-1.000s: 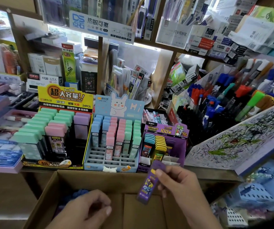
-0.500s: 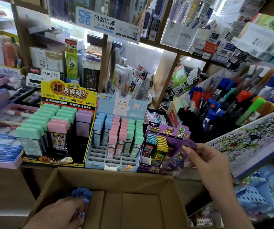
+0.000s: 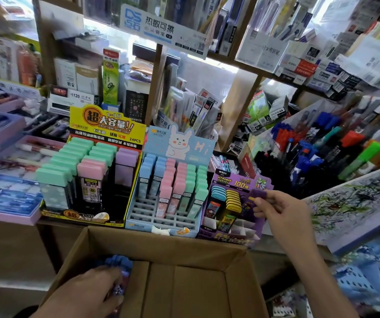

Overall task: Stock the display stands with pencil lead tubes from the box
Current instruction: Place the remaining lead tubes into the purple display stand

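Stocking seems midway: right hand [image 3: 283, 210] pinches a purple tube [image 3: 259, 194] over the part-empty stand [image 3: 230, 238]; left hand [image 3: 88, 292] grips tubes [image 3: 119, 260] in the box [image 3: 184, 242].

Stationery shop. Wooden shelves [image 3: 239, 111] crammed with small product boxes [image 3: 303, 65] and packaged pens [image 3: 196, 106]; printed brand sign [image 3: 161, 26] on upper shelf edge. Retail display stands side by side: yellow stand [image 3: 106, 127] with "24PCS" header, blue rabbit stand [image 3: 180, 141], purple stand [image 3: 237, 180], each holding rows of identical lead tubes [image 3: 168, 189]. Rack of markers [image 3: 322, 143] beside scribbled test pad [image 3: 356, 198]. Open cardboard stock box [image 3: 152, 246] below.
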`<control>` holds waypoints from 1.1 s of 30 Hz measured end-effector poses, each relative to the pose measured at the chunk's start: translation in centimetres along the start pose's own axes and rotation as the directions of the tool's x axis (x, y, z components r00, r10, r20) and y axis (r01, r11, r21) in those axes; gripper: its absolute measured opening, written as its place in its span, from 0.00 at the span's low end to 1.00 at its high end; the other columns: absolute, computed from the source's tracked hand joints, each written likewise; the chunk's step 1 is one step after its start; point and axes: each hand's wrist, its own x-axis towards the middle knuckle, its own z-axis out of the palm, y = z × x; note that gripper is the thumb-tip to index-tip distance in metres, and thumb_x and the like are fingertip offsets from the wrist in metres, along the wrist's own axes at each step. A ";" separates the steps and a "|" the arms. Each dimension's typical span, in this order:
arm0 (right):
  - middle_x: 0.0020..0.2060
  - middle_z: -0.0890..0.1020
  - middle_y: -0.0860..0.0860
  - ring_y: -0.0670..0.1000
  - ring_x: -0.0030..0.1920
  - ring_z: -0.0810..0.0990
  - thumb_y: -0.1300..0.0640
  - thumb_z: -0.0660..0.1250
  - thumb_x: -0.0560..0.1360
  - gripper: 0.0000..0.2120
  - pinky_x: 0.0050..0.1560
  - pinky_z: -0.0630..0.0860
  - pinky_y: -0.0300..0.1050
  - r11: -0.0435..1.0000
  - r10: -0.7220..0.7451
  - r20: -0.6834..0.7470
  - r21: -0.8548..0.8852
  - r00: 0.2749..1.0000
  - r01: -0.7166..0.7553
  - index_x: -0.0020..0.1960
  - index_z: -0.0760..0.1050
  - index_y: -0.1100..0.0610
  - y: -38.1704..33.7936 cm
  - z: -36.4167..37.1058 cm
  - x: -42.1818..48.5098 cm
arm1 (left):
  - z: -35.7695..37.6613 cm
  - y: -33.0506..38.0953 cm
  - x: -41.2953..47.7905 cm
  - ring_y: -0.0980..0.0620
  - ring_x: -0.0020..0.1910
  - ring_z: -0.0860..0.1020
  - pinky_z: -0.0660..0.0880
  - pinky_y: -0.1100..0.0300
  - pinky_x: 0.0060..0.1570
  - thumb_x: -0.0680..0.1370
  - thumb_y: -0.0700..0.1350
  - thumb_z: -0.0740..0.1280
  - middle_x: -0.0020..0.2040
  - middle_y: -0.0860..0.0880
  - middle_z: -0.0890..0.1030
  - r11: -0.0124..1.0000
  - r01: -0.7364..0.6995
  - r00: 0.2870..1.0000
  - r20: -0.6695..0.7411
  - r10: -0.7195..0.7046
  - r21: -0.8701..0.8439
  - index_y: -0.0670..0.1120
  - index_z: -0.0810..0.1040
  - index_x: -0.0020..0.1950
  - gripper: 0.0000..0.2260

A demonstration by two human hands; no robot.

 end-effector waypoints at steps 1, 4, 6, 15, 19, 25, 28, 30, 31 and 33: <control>0.38 0.86 0.42 0.44 0.39 0.86 0.65 0.69 0.79 0.17 0.41 0.82 0.34 1.000 0.001 0.000 -0.003 1.000 -0.001 0.51 0.81 0.42 -0.1 0.2 -0.1 | -0.1 -0.1 0.1 0.62 0.71 0.69 0.65 0.68 0.68 0.80 0.62 0.61 0.71 0.64 0.69 1.000 0.001 0.999 -0.035 -0.002 -0.019 0.69 0.66 0.62 0.11; 0.38 0.86 0.40 0.44 0.38 0.85 0.64 0.69 0.80 0.17 0.41 0.82 0.34 1.000 -0.004 -0.021 -0.028 1.000 0.004 0.49 0.79 0.40 -0.2 0.7 -0.1 | -0.7 0.6 0.0 0.63 0.65 0.71 0.68 0.67 0.66 0.79 0.62 0.62 0.66 0.66 0.72 1.000 0.004 0.999 -0.035 -0.005 -0.012 0.67 0.67 0.53 0.06; 0.37 0.86 0.40 0.44 0.37 0.85 0.64 0.69 0.80 0.12 0.40 0.82 0.33 1.000 -0.003 -0.048 -0.026 0.999 0.002 0.50 0.81 0.46 -0.2 0.7 -0.2 | -0.8 0.9 -0.2 0.63 0.63 0.72 0.70 0.66 0.64 0.78 0.63 0.63 0.64 0.64 0.73 1.000 0.002 0.999 -0.039 -0.003 -0.019 0.64 0.70 0.53 0.07; 0.37 0.87 0.43 0.45 0.37 0.87 0.66 0.69 0.79 0.14 0.40 0.84 0.37 1.000 -0.017 -0.092 0.007 0.996 0.017 0.48 0.83 0.47 0.3 0.3 -0.4 | -1.2 1.8 -1.0 0.62 0.57 0.73 0.70 0.68 0.61 0.79 0.62 0.63 0.58 0.63 0.74 0.999 0.026 0.999 -0.022 -0.027 -0.019 0.66 0.68 0.46 0.05; 0.37 0.87 0.44 0.46 0.37 0.87 0.66 0.70 0.79 0.10 0.42 0.85 0.40 1.000 0.010 -0.069 0.004 0.998 -0.009 0.49 0.83 0.51 0.7 0.1 -0.1 | -1.3 2.1 -0.9 0.61 0.55 0.73 0.70 0.67 0.60 0.79 0.61 0.64 0.55 0.61 0.73 0.998 0.058 0.998 0.020 -0.058 0.000 0.67 0.66 0.44 0.07; 0.34 0.87 0.45 0.45 0.37 0.87 0.65 0.70 0.79 0.11 0.40 0.84 0.39 0.997 0.071 -0.022 -0.034 0.997 -0.072 0.46 0.82 0.50 1.4 0.8 -0.2 | -1.2 2.1 -1.0 0.61 0.65 0.72 0.69 0.64 0.67 0.80 0.60 0.63 0.65 0.62 0.73 1.000 0.029 0.999 0.024 -0.029 0.007 0.66 0.68 0.58 0.08; 0.33 0.86 0.46 0.44 0.33 0.86 0.63 0.71 0.79 0.08 0.35 0.84 0.40 0.991 0.085 -0.026 -0.106 0.996 -0.087 0.47 0.83 0.51 1.3 1.2 -0.1 | -1.2 2.1 -0.7 0.61 0.65 0.73 0.69 0.65 0.66 0.80 0.60 0.63 0.66 0.61 0.74 0.999 0.040 0.999 0.033 -0.040 0.018 0.63 0.70 0.61 0.10; 0.29 0.84 0.48 0.46 0.29 0.84 0.62 0.72 0.78 0.08 0.29 0.82 0.42 0.982 0.132 -0.035 -0.129 0.991 -0.136 0.45 0.82 0.50 1.3 1.5 0.1 | -1.3 2.2 -0.6 0.61 0.64 0.73 0.69 0.66 0.65 0.80 0.59 0.63 0.66 0.61 0.74 0.999 0.050 0.998 0.026 -0.051 0.019 0.63 0.70 0.61 0.10; 0.27 0.84 0.49 0.47 0.26 0.83 0.61 0.72 0.78 0.07 0.26 0.81 0.42 0.976 0.168 -0.034 -0.137 0.985 -0.171 0.44 0.81 0.51 1.3 1.6 0.1 | -1.4 2.3 -0.7 0.61 0.64 0.73 0.69 0.66 0.65 0.80 0.59 0.63 0.66 0.61 0.73 0.998 0.057 0.998 0.029 -0.057 0.018 0.63 0.70 0.61 0.10; 0.27 0.84 0.50 0.49 0.24 0.82 0.60 0.72 0.79 0.07 0.23 0.78 0.40 0.961 0.228 -0.020 -0.155 0.973 -0.229 0.42 0.81 0.51 1.3 1.8 0.0 | -1.5 2.3 -0.6 0.61 0.64 0.73 0.70 0.65 0.65 0.80 0.59 0.64 0.65 0.61 0.73 0.997 0.071 0.997 0.042 -0.072 0.017 0.64 0.70 0.60 0.09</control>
